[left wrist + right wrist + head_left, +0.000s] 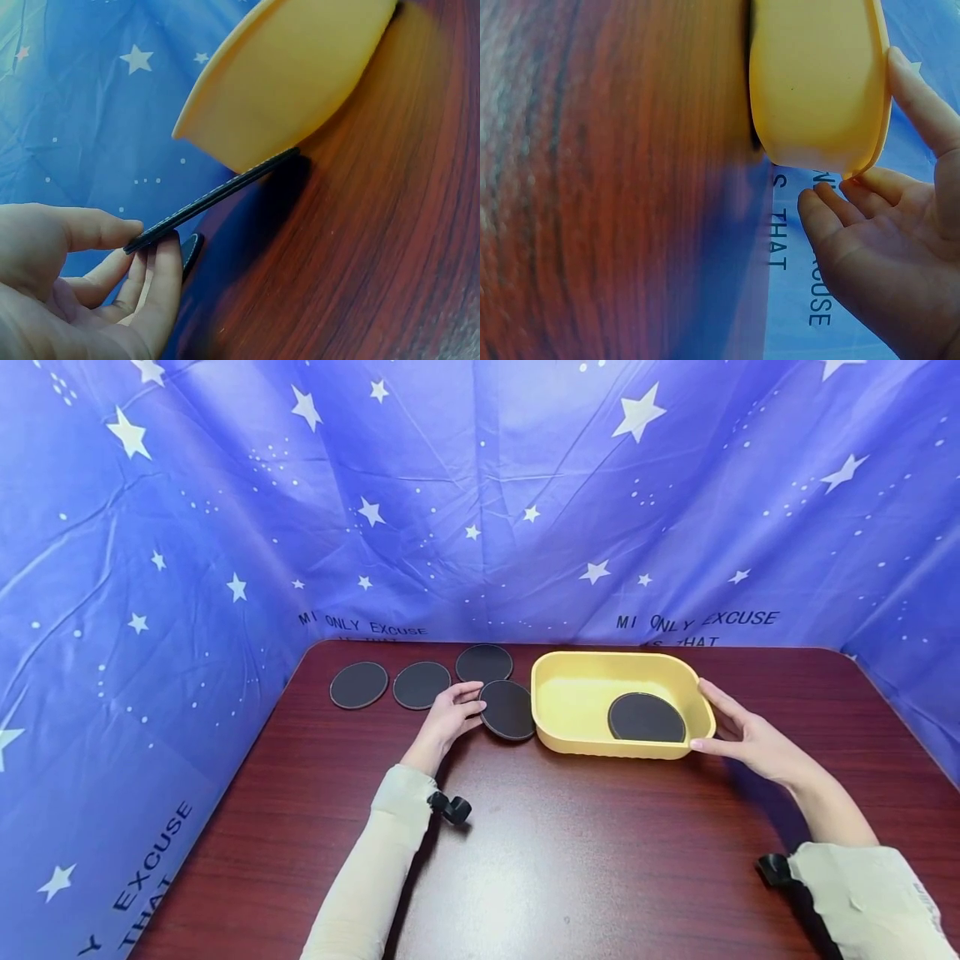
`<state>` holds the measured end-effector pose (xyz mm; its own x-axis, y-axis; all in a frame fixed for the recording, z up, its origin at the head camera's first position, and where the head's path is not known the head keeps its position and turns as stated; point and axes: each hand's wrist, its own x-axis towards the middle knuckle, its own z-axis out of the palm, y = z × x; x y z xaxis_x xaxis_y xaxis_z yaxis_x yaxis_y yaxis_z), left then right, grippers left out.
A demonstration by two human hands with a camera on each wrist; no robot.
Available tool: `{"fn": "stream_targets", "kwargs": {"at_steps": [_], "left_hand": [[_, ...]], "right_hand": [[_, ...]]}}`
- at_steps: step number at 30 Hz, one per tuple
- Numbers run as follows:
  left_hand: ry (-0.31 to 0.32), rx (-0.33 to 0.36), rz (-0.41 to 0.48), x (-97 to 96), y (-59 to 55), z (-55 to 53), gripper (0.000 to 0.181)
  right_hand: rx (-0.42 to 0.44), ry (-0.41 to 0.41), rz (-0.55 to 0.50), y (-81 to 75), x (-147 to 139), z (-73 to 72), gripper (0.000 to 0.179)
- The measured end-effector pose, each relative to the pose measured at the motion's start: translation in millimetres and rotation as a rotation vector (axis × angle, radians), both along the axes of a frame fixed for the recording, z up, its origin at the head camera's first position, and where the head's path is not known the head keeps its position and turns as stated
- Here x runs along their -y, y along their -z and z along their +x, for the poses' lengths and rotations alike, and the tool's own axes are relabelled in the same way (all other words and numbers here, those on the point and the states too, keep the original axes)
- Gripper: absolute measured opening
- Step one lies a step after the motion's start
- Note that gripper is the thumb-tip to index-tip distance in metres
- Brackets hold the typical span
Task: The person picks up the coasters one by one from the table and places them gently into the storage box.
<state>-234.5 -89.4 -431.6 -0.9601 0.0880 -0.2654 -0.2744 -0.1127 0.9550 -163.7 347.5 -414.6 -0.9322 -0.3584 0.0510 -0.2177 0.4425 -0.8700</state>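
My left hand (450, 717) pinches the edge of a round black coaster (507, 710) between thumb and fingers. In the left wrist view the coaster (214, 199) is tilted off the table, pale stitching along its edge, its far end close to the bin's wall. The yellow bin (585, 749) stands on the table to the right. Another black coaster (647, 718) lies inside, toward the bin's right end. My right hand (753, 739) holds that end, thumb at the near rim corner and fingers toward the far side. The right wrist view shows the thumb on the bin's rim (885, 90).
Three more black coasters lie left of the bin: one (359, 685) at far left, one (422, 685) beside it, one (483, 663) behind the held coaster. A blue star-printed curtain (480, 527) borders the dark red wooden table (525, 860) at the back and sides.
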Motion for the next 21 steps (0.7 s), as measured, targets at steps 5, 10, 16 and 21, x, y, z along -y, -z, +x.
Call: {"fn": "stream_targets", "kwargs": {"at_steps": [5, 10, 16, 21], "left_hand": [[-0.002, 0.005, -0.068, 1.4, 0.1, 0.9, 0.046], [-0.017, -0.001, -0.064, 6.1, -1.7, 1.7, 0.046], [-0.024, -0.017, -0.036, 10.4, -3.8, 2.5, 0.045], [-0.023, -0.032, -0.019, 12.8, -5.9, 2.6, 0.045]], "right_hand": [[0.003, 0.0, -0.002, -0.5, 0.3, 0.3, 0.091], [-0.001, 0.0, -0.001, -0.5, 1.0, 0.2, 0.091], [-0.011, -0.003, 0.0, 0.3, 0.8, 0.4, 0.091], [-0.015, -0.01, -0.012, 0.9, 1.2, 0.0, 0.091]]}}
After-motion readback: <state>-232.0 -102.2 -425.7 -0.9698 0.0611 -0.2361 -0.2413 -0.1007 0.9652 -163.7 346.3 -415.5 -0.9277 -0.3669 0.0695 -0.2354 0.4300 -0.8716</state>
